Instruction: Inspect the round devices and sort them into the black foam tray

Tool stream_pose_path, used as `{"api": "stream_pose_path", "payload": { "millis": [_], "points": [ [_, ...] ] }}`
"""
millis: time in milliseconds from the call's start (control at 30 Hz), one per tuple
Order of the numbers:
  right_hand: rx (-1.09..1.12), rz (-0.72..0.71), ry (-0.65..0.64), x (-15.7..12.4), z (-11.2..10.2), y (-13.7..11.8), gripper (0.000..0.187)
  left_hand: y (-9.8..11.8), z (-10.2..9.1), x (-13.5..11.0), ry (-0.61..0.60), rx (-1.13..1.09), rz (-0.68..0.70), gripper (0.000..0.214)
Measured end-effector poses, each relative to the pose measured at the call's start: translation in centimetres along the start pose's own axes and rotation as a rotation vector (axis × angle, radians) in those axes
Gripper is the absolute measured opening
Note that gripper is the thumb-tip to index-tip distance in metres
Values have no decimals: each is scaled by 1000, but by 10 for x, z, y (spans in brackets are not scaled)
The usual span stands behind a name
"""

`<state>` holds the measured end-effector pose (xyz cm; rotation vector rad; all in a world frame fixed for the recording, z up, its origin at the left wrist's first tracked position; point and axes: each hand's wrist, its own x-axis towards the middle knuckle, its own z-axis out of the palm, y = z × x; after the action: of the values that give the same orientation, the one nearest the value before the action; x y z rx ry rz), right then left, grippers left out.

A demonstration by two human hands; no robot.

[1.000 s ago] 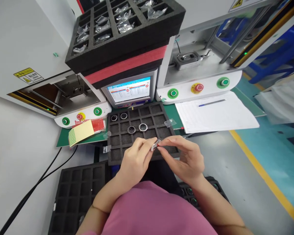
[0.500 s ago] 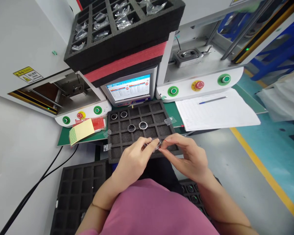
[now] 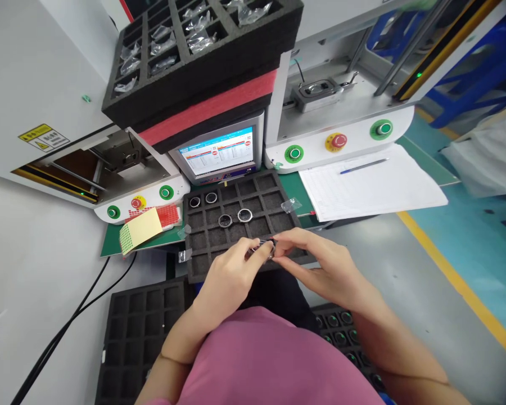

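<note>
My left hand (image 3: 230, 275) and my right hand (image 3: 320, 267) meet over the near edge of a black foam tray (image 3: 278, 194). Both pinch one small metal ring (image 3: 265, 246) between their fingertips; it looks partly wrapped in clear plastic. Several metal rings (image 3: 244, 215) lie in the tray's far compartments. A small clear bag (image 3: 290, 205) lies on the tray's right edge.
A stack of foam trays with bagged parts (image 3: 202, 50) sits above a lit screen (image 3: 219, 153). Button panels (image 3: 337, 140) flank it. A paper sheet with a pen (image 3: 371, 185) lies right. Yellow and red sticker sheets (image 3: 145, 224) lie left. Another foam tray (image 3: 139, 332) sits low left.
The hands stayed together on the ring and shifted slightly away from me over the tray's edge. The view tilted a little to the right.
</note>
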<state>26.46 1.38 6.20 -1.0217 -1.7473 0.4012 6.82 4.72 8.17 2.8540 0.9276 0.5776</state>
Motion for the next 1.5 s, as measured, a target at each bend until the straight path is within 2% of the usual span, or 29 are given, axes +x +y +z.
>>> {"api": "stream_pose_path", "payload": {
  "millis": [100, 200, 367, 567, 700, 800, 833, 900, 967, 1000, 1100, 1200, 1300, 1400, 1500],
  "points": [
    [23, -66, 77, 1, 3, 2, 23, 2, -2, 2, 41, -61, -24, 26],
    [-26, -150, 175, 1, 8, 2, 29, 4, -4, 5, 80, -93, -38, 26],
    [-168, -246, 231, 1, 9, 1, 37, 4, -4, 9, 117, -51, -26, 25],
    [-165, -219, 246, -1, 12, 6, 31, 8, 2, 11, 99, -65, -70, 25],
    [12, -45, 275, -16, 24, 21, 21, 3, 14, 9, 113, -136, -189, 24],
    [34, 169, 350, -26, 24, 56, 5, -10, 20, 4, 205, -225, -384, 21],
    [10, 253, 403, -27, 22, 73, 6, -15, 21, 2, 253, -269, -457, 19],
    [-17, 437, 513, -25, 15, 112, 24, -22, 22, 2, 318, -411, -585, 18],
    [2, 588, 547, -17, 10, 148, 45, -23, 22, 3, 297, -627, -682, 20],
    [29, 650, 539, -13, 9, 163, 49, -22, 21, 5, 260, -747, -720, 22],
    [152, 767, 477, -1, 12, 179, 51, -17, 18, 10, 139, -1028, -819, 34],
    [304, 781, 441, 5, 15, 152, 60, -14, 15, 14, 112, -1165, -910, 48],
    [461, 727, 411, 7, 15, 98, 66, -14, 16, 16, 143, -1259, -949, 56],
    [728, 646, 380, 11, 18, 47, 60, -12, 22, 18, 213, -1314, -949, 58],
    [922, 641, 432, 14, 29, 16, 55, -6, 28, 20, 332, -1377, -900, 52]
  ]
}}
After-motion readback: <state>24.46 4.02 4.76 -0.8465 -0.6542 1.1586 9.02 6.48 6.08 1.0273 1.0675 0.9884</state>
